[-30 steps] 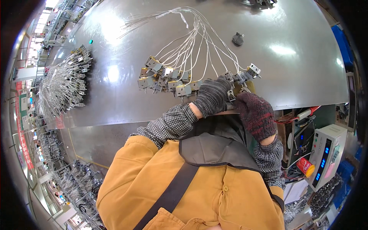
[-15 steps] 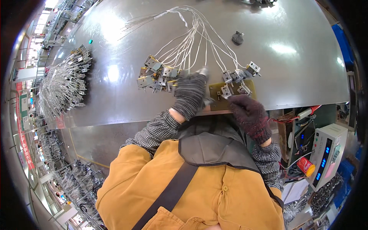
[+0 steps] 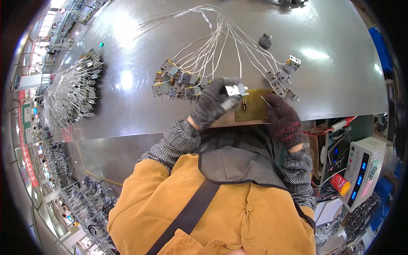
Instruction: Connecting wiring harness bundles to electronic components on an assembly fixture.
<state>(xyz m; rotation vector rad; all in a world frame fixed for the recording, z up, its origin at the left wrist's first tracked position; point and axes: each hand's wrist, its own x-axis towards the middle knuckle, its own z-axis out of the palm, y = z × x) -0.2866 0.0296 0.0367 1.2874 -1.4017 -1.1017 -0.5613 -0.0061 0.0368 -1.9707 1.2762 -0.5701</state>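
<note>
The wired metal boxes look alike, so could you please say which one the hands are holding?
The metal box in the left hand; the others lie unheld in clusters to either side.

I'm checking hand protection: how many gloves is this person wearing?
2: a gray glove on the left hand, which holds a metal box, and a dark red glove on the right hand, by the olive plate. Both show plainly.

To your right, blue digits (image 3: 360, 179) glow in three groups on the dark display (image 3: 362, 172) of a pale boxy instrument (image 3: 354, 164); to your left, a red banner (image 3: 26, 158) bears pale characters too small to read
</note>
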